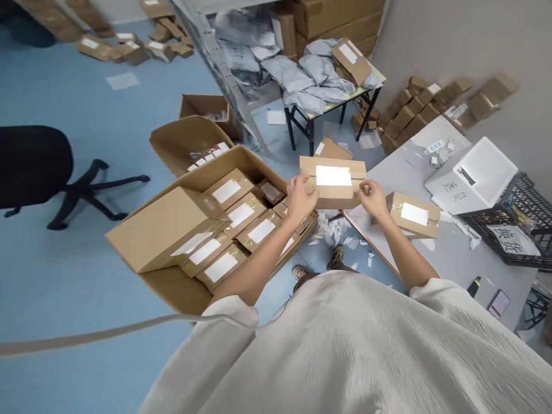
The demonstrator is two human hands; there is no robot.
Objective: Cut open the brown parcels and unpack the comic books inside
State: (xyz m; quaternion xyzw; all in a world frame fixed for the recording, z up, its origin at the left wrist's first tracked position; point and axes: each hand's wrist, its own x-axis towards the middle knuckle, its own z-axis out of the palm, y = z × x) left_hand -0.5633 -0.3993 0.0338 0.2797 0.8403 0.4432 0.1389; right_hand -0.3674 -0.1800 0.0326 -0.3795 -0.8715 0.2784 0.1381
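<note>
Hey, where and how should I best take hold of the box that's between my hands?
I'd grip the two short ends, coming from left and right. The box is longer side to side, and its label sits mid-top. Your left hand and right hand are at opposite ends, off the label.

Brown cardboard box [332,192], oblong, flaps closed, edges square. White label [333,176] on upper face, near middle; print too faint to read. Seam shows either side of it, lengthwise. Box held up between left hand [302,198] and right hand [372,198], one at each end, label upward, long side crosswise.
</note>
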